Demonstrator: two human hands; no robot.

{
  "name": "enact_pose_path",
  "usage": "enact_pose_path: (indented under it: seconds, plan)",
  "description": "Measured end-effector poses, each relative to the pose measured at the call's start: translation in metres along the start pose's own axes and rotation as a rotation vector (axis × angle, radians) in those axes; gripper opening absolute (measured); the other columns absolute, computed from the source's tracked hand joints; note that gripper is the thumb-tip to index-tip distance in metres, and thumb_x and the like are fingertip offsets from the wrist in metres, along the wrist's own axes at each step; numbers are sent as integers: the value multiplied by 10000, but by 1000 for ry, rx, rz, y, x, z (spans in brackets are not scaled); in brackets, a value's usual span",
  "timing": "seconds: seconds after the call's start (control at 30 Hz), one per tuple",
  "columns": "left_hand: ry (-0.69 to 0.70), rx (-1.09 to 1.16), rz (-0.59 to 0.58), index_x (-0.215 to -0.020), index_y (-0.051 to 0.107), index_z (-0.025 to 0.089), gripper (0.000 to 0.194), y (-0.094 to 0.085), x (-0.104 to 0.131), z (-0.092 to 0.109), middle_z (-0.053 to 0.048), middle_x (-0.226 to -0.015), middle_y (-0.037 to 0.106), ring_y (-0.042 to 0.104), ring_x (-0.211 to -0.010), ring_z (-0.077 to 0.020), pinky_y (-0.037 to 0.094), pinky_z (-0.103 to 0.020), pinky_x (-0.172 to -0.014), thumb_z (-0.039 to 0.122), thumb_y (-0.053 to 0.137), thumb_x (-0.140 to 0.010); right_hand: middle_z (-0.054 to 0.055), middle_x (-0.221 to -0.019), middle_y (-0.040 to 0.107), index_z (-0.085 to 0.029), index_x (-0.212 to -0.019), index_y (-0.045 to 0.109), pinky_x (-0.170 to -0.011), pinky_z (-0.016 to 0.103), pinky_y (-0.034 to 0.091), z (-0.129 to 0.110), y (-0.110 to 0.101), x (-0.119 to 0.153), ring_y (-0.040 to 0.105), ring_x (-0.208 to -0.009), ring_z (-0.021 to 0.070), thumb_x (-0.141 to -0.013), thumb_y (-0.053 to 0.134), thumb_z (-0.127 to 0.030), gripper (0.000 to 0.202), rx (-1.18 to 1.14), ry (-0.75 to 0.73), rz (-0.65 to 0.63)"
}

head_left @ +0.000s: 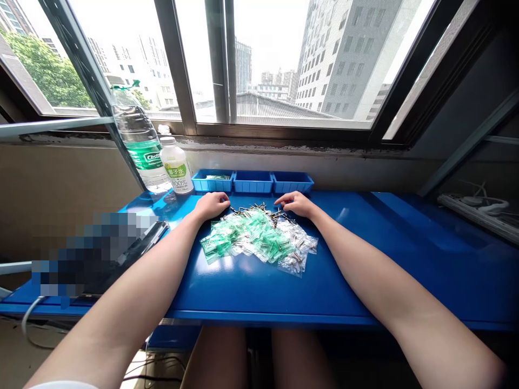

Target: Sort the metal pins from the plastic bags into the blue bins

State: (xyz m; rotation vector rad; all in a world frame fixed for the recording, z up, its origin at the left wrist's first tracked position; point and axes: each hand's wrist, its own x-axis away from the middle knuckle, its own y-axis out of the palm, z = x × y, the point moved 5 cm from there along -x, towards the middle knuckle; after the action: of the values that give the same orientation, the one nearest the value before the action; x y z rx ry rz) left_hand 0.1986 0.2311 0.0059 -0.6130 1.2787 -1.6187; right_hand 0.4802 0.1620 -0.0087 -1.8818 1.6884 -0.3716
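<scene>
A loose pile of small green plastic bags (259,229) and clear plastic bags (298,240) lies on the blue table (251,292). Small metal parts show inside some of them. Along the far edge of the pile are loose, thin, dark-and-brass metal pieces (257,207), too small to name. My left hand (213,205) rests at the pile's back left, fingers curled in, with no object showing in it. At the back right is my right hand (297,203), holding nothing; its index finger stretches toward the loose pieces and the other fingers bend loosely.
Three blue bins (253,182) stand in a row behind the pile; green bags lie in the left one. A large water bottle (140,146) and a white bottle (176,167) stand back left. A dark, partly blurred object (117,259) lies left. A power strip (482,208) is far right.
</scene>
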Motion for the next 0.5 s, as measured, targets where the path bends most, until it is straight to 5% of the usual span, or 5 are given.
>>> enact_pose_path:
  seconds: [0.5]
  plan:
    - [-6, -1, 7, -888, 697, 258, 285, 0, 1, -1, -17, -875, 710, 607, -771, -190, 364, -273, -590, 435, 500, -783, 30, -701, 676, -149, -694, 725, -693, 284, 448, 9, -9, -1, 569, -690, 155, -528, 763, -309, 234, -15, 131, -45]
